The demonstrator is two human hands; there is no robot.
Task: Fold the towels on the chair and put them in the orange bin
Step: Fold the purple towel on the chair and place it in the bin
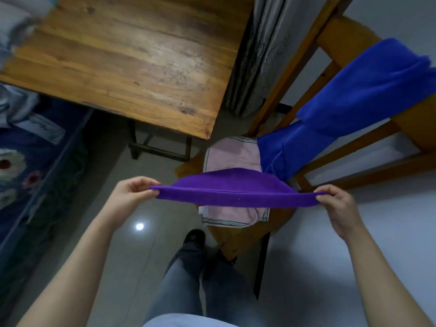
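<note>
Currently in hand: purple towel (pixel 236 197), held level in the air above the chair seat, near the centre of view. Its near edge is drawn taut into a straight band, and the rest bulges away on the far side.

Left hand (pixel 132 194): pinches the towel's left end between thumb and curled fingers.

Right hand (pixel 337 208): pinches the towel's right end in the same manner.

Pink towel (pixel 233 159): lies flat on the seat of the chair (pixel 339 38), with a white border and thin dark stripes. Its middle is hidden behind the purple towel.

Blue towel (pixel 354 97): draped over the chair's back rail at far right. Its lower end hangs down to the seat just beside the pink towel's right edge.

Tabletop (pixel 132 55): worn wooden planks, far left of the chair.

Curtain (pixel 259 55): grey, hanging between tabletop and chair back.

Bed cover (pixel 35 161): dark blue with a floral print, along the left edge.

Floor (pixel 132 256): pale glossy tiles with one bright reflected light spot.

Person's legs (pixel 188 279): grey trousers, with one dark shoe (pixel 194 236) close to the near-left corner of the seat.
</note>
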